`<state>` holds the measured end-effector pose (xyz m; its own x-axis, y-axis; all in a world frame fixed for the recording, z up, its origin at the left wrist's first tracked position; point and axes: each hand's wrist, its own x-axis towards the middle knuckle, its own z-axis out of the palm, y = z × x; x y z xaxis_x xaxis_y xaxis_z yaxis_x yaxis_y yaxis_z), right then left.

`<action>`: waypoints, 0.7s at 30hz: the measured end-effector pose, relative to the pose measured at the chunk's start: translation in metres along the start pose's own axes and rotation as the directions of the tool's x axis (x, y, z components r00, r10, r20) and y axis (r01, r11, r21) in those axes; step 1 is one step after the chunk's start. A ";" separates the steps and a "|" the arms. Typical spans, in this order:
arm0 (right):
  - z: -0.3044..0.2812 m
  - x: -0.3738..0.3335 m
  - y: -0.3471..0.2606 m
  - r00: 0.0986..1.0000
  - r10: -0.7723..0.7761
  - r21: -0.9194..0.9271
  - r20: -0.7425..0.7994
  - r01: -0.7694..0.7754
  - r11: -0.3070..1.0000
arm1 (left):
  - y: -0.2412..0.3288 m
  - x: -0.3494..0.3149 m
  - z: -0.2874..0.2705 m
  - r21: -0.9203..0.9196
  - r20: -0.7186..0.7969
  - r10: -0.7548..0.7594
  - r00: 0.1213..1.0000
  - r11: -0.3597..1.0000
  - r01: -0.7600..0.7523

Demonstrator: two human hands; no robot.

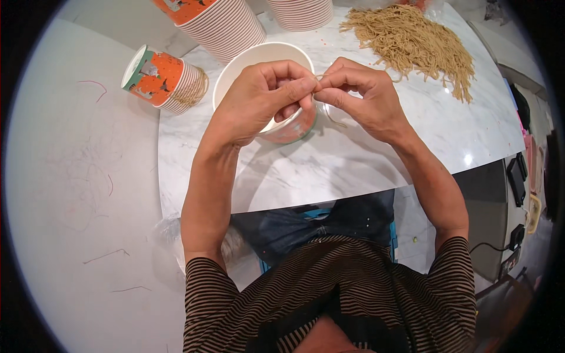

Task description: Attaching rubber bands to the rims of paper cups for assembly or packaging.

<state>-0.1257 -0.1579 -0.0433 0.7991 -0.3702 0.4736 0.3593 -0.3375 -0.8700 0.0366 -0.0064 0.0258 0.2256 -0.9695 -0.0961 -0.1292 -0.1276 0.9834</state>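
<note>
Over the near rim of a large paper bucket [291, 129], white inside with an orange and green outside, both my hands meet at the fingertips. My left hand [268, 97] is closed in a pinch, and my right hand [368, 97] pinches right beside it. Between them is a thin tan cord [331, 116], whose loose end dangles below the right fingers. The fingers hide the part of the cord where they meet. Behind my left hand the bucket's open mouth shows partly.
A heap of tan cords [415, 44] lies at the back right of the marble-patterned table [359, 170]. Stacked paper buckets [220, 29] stand at the back, with another stack [300, 12] beside them. A bucket stack [156, 79] at left has cords [194, 91] draped on it.
</note>
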 end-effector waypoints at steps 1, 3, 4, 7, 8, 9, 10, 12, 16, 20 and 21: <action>-0.001 0.000 0.001 1.000 0.015 0.005 0.005 -0.015 1.000 | 0.001 0.000 0.001 0.017 -0.002 -0.009 1.000 1.000 0.009; 0.000 -0.001 0.000 1.000 0.027 0.012 -0.004 -0.027 1.000 | 0.002 0.000 0.002 0.027 -0.003 0.001 1.000 1.000 -0.001; 0.001 -0.001 -0.001 0.999 0.038 0.018 -0.012 -0.038 0.999 | 0.002 0.000 0.002 0.037 -0.004 0.011 1.000 0.999 -0.011; -0.001 -0.003 0.000 0.998 0.058 0.038 -0.015 -0.058 0.998 | 0.001 0.003 0.002 -0.013 -0.001 0.012 1.000 1.000 -0.012; -0.002 -0.003 0.000 0.998 0.058 0.037 -0.017 -0.057 0.998 | 0.000 0.003 0.001 -0.012 0.000 0.013 1.000 1.000 -0.013; -0.003 -0.004 0.001 0.998 0.065 0.027 -0.019 -0.064 0.998 | 0.000 0.003 -0.001 -0.066 -0.002 0.005 1.000 0.998 -0.005; -0.004 -0.004 0.001 0.997 0.072 0.017 -0.021 -0.072 0.997 | -0.001 0.003 -0.002 -0.119 -0.004 -0.003 1.000 0.993 0.003; -0.004 -0.005 0.001 0.995 0.100 0.029 0.000 -0.100 0.995 | -0.001 0.002 -0.002 -0.125 -0.024 -0.020 1.000 0.992 0.017; -0.005 -0.007 0.004 0.993 0.108 0.056 0.044 -0.111 0.992 | -0.002 0.003 -0.001 -0.142 -0.062 -0.049 0.997 0.989 0.039; -0.006 -0.008 0.006 0.988 0.141 0.083 0.061 -0.146 0.986 | -0.001 0.003 0.000 -0.126 -0.060 -0.052 0.997 0.991 0.044; -0.007 -0.008 0.005 0.984 0.159 0.107 0.076 -0.166 0.980 | -0.001 0.003 0.001 -0.140 -0.067 -0.054 0.996 0.989 0.044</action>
<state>-0.1338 -0.1628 -0.0509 0.8803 -0.3524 0.3176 0.2709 -0.1763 -0.9463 0.0369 -0.0094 0.0243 0.2967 -0.9449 -0.1385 0.0170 -0.1397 0.9900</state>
